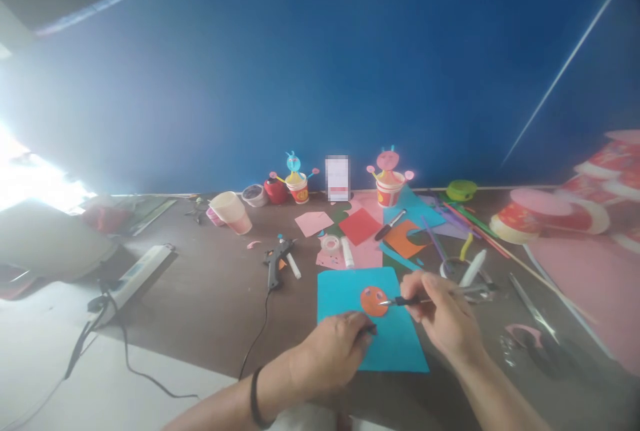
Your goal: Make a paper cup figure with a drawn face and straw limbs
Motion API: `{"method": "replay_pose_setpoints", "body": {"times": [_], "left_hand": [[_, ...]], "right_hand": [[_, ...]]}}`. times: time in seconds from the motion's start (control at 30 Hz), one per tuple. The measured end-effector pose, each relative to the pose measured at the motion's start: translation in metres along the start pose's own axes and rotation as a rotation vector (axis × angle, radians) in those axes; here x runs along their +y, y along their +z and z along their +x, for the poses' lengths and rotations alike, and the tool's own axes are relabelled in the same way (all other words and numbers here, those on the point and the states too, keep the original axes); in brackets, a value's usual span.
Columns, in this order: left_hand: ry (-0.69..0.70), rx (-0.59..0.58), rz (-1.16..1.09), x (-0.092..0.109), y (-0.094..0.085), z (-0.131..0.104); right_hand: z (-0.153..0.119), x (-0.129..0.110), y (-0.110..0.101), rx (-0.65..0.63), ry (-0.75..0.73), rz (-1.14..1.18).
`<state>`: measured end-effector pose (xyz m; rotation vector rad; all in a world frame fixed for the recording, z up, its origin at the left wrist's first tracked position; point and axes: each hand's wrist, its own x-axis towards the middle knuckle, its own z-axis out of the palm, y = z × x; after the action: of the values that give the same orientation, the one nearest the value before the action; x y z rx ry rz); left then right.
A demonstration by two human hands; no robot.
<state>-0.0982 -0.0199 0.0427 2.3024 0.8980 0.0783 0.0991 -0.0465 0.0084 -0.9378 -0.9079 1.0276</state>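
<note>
A blue sheet (350, 291) lies on the brown table, with an orange paper circle (373, 298) on it that bears two small eye-like spots. My right hand (440, 311) grips a dark pen-like tool (407, 300), whose thin metallic tip points left onto the circle. Below the circle, my left hand (340, 348) rests over the sheet with its fingers closed round a small dark object (369, 329), perhaps a cap; most of it is hidden by the fingers.
Left of the sheet lie a glue gun (273, 264) and its cord. Behind are coloured papers (360, 226), a knife (390, 224), a tape roll (330, 243) and two decorated cups (299, 190). Scissors (535, 311) lie at the right; a power strip (140, 278) at the left.
</note>
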Motion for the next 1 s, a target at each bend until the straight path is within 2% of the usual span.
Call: {"method": "replay_pose_setpoints", "body": {"times": [0.2, 0.4, 0.57, 0.7, 0.83, 1.0], "left_hand": [[-0.036, 0.024, -0.110, 0.007, -0.002, 0.007], [-0.039, 0.052, -0.228, 0.008, -0.001, 0.005], [-0.057, -0.009, -0.268, 0.008, 0.001, 0.004], [-0.035, -0.031, -0.216, 0.001, 0.012, 0.005], [0.041, 0.037, -0.174, -0.011, 0.029, 0.013], [0.085, 0.115, -0.151, -0.016, 0.043, 0.021]], "right_hand": [[-0.003, -0.008, 0.009, -0.084, 0.092, -0.175], [-0.005, -0.011, 0.018, -0.153, 0.106, -0.253], [-0.005, -0.007, 0.024, -0.289, 0.083, -0.259], [-0.002, 0.001, 0.026, -0.332, 0.085, -0.204], [-0.001, 0.002, 0.030, -0.374, 0.040, -0.080], [-0.002, -0.003, 0.033, -0.445, 0.051, -0.078]]}}
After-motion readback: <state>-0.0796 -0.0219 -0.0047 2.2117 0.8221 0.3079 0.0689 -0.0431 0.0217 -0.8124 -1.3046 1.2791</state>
